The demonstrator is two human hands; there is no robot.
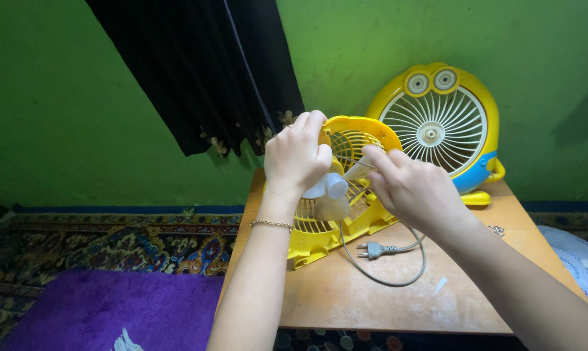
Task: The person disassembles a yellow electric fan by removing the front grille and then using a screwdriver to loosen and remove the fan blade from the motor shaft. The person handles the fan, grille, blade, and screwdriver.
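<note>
We look down from a head-worn camera at 2 bare hands raised together over a low wooden table (346,292) set against a green wall (66,117). Between the hands stands the yellow rear half of a small fan (336,224), a round grille shell with white blades (330,192) at its hub, tilted so its open face leans toward us and to our left while its base rests on the tabletop. Our left hand (297,156), with a thin bracelet (272,225) at the wrist, is closed over the top left rim of the shell, fingers curled across the edge, and it covers part of the blades. Our right hand (411,188) comes in from the right at the same height, its fingertips pinched together at the centre of the grille; we cannot tell whether it grips a small part there or only presses on it. The hands sit close, almost touching, with the hub directly between them, so both are equally near and the fan lies straight ahead. Its flat round face runs roughly left to right across our view. A grey power cord (388,276) loops from the shell over the table, ending in a 2-pin plug (371,249) lying free just below the right hand. Behind, well apart, the matching yellow front cover (437,127) with white vanes and 2 cartoon eyes leans upright against the wall. A dark curtain (203,65) hangs at upper left, and a purple rug (105,312) lies on the patterned floor.
</note>
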